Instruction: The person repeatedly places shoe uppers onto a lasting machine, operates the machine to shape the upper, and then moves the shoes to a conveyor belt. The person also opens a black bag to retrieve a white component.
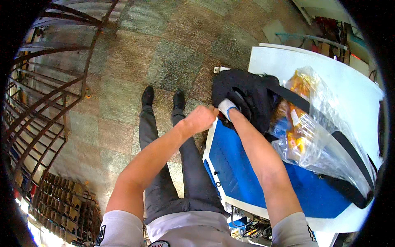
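My left hand point(201, 118) is bare, its fingers closed in a pinch right beside my other hand; what they pinch cannot be made out. A white knitted glove point(226, 106) with a blue cuff covers my right hand point(227, 108), which rests against the near left side of a black bag point(249, 90). The right fingers are mostly hidden. The bag sits at the corner of a white-and-blue table point(247, 160), and its wide black strap point(292, 99) runs to the right. Touching the bag is a clear plastic bag point(317, 123) with yellow and orange packages inside.
Brown metal rack frames point(84, 61) stand along the left. Lower left is a stack of brownish slotted pieces point(61, 201). Cables point(251, 230) hang below the table's near edge. Stone-tiled floor point(164, 49) lies around my feet. Pipes and equipment point(329, 37) are at the far right.
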A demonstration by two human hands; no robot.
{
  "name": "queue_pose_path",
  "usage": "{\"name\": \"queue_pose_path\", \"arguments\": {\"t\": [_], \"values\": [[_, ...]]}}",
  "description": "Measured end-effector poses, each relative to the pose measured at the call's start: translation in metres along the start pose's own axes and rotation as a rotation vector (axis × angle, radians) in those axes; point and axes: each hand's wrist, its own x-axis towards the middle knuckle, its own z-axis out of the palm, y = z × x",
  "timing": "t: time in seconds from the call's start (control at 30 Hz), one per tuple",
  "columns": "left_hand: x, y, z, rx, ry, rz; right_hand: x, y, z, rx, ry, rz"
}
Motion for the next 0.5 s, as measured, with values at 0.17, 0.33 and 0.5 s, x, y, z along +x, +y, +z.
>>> {"name": "queue_pose_path", "arguments": {"t": [0.17, 0.33, 0.5], "values": [[0.004, 0.003, -0.018, 0.003, 0.057, -0.025, -0.124, -0.044, -0.052, 0.467, 0.523, 0.096], [0.003, 0.003, -0.020, -0.001, 0.077, -0.016, -0.214, -0.044, -0.026, 0.571, 1.286, 0.114], [0.009, 0.008, -0.038, -0.169, 0.291, -0.112, -0.202, -0.039, -0.036, 0.619, 1.179, 0.444]]}}
